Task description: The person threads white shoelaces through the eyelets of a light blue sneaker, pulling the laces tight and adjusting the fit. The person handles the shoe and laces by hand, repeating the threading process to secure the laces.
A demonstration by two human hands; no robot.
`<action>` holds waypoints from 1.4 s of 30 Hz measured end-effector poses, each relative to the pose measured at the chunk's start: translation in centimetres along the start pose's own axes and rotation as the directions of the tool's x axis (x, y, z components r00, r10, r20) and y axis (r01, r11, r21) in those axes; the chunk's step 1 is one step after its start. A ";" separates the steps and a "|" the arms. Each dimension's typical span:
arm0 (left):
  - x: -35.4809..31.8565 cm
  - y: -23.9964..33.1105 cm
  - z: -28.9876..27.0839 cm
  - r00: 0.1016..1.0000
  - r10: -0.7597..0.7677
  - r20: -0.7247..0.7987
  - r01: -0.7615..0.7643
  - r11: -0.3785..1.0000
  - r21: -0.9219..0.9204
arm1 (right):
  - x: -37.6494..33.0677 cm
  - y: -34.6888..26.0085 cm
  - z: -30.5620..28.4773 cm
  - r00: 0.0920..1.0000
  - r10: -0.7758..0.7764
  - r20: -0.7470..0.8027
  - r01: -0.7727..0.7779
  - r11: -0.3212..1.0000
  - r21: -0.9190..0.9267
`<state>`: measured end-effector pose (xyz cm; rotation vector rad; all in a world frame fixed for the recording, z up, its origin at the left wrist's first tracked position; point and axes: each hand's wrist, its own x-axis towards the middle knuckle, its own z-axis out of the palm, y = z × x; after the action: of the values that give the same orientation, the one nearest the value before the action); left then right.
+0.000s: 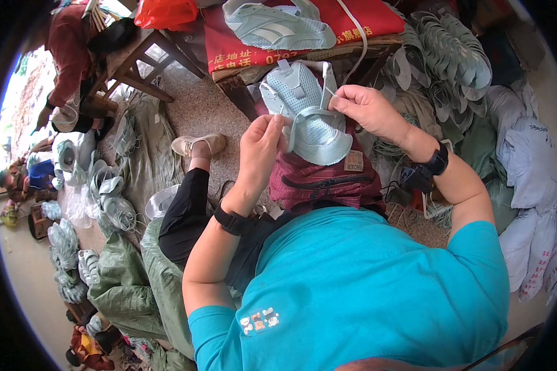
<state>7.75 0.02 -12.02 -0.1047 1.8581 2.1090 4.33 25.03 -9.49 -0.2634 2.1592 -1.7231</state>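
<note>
A pale blue-grey shoe upper (298,86) rests on a maroon cloth (328,182) over my lap, its mesh tongue pointing away from me and its rounded toe nearest me. A pale lace (309,113) runs across it. At the upper's left side, my left hand (262,143) is pinched closed on the lace, thumb against forefinger. My right hand (370,110) pinches the lace beside the eyelets on the right side. The fingers hide the exact ends of the lace. Another pale shoe upper (278,25) lies on the low table ahead.
Red printed cloth (244,46) covers the wooden table (229,75). Stacked shoe uppers (455,52) and white sacks (532,161) crowd the right. Green sacks (120,272) and bundled uppers (114,198) lie left. A person (71,52) works near a wooden stool (136,62) at far left.
</note>
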 end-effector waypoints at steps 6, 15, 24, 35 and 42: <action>-0.3 0.0 0.5 0.997 -0.048 -0.066 0.047 0.999 -0.014 | 0.5 0.2 -0.6 0.997 0.037 0.073 -0.032 0.997 -0.069; 0.2 -0.3 0.6 0.998 -0.027 -0.060 0.027 1.000 -0.014 | 1.5 -2.2 0.0 0.983 -0.169 0.068 0.175 0.769 -0.615; 1.4 0.7 -0.1 0.927 0.372 0.052 -0.301 0.652 0.696 | 1.9 -5.6 -0.2 0.812 -0.469 0.348 0.476 0.186 -0.860; 2.3 5.0 -0.8 0.786 0.443 0.431 -0.543 0.164 0.823 | 4.6 -7.5 -2.3 0.839 -0.077 0.538 0.529 0.343 -0.776; 4.5 7.7 -1.8 0.744 0.291 0.601 -0.655 0.146 0.741 | 5.6 -7.8 -1.8 0.845 -0.015 0.535 0.517 0.284 -0.808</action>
<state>1.01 -1.62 -6.10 1.2263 2.7767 0.7312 -2.12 22.70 -2.49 -1.2701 2.5389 -0.1241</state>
